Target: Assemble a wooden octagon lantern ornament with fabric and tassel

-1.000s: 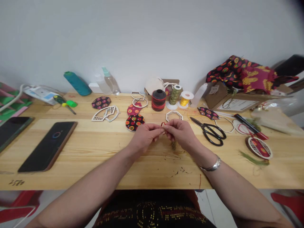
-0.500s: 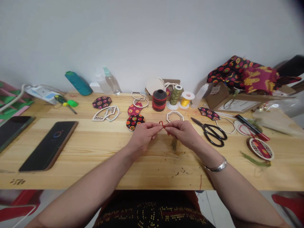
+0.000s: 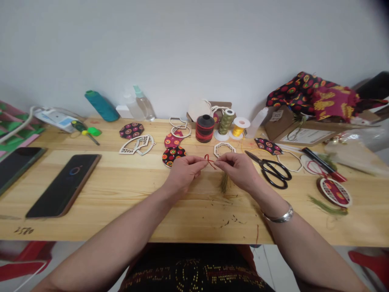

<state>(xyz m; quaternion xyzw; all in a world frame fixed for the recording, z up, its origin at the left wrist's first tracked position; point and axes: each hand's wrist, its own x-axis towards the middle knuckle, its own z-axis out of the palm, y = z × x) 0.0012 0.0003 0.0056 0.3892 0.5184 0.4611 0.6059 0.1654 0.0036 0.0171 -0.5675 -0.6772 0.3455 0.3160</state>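
Observation:
Over the middle of the wooden table [image 3: 121, 194], my left hand [image 3: 183, 172] and my right hand [image 3: 239, 170] each pinch one end of a thin red cord [image 3: 209, 160] that forms a small loop between them. A green tassel [image 3: 224, 184] hangs below my right fingers, just above the tabletop. Both hands are closed in a pinch, a few centimetres apart. A silver bracelet [image 3: 278, 215] sits on my right wrist.
Black scissors [image 3: 270, 168] lie right of my hands. Thread spools [image 3: 204, 127] and wooden cut-out frames [image 3: 224, 148] stand behind, with patterned fabric discs [image 3: 173, 155]. Two phones [image 3: 65, 184] lie at left. A cardboard box [image 3: 291, 129] with fabric sits at back right.
My hands have drawn slightly apart, so more of the red cord and its loop shows between them. The tassel hangs lower under my right hand.

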